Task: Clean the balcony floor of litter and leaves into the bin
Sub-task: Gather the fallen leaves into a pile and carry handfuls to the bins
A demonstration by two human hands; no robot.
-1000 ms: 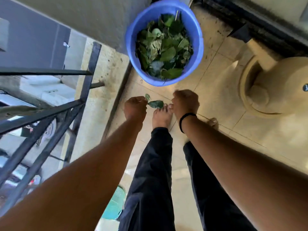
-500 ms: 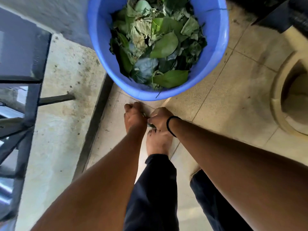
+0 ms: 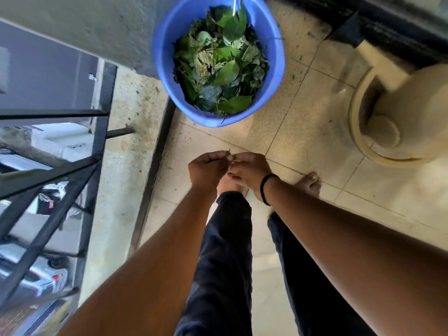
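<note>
A blue bin (image 3: 167,76) stands on the tiled floor by the wall, filled with several green and dry leaves (image 3: 221,66). Below it, over my bare feet, my left hand (image 3: 208,168) and my right hand (image 3: 249,169) meet with curled fingers. A small green leaf (image 3: 227,153) peeks out between them at the top; both hands seem to hold it. Most of the leaf is hidden inside the hands. My right wrist wears a black band.
A large beige pot (image 3: 397,117) stands at the right. A black metal railing (image 3: 72,166) and a concrete ledge (image 3: 126,166) run along the left, with the street far below. A dark threshold (image 3: 388,23) lies at the top right. Beige floor tiles (image 3: 303,132) surround my feet.
My hands came together over the leaf lying by my foot and lifted it. The view pulled back from the bin, so the bin now sits farther up.
</note>
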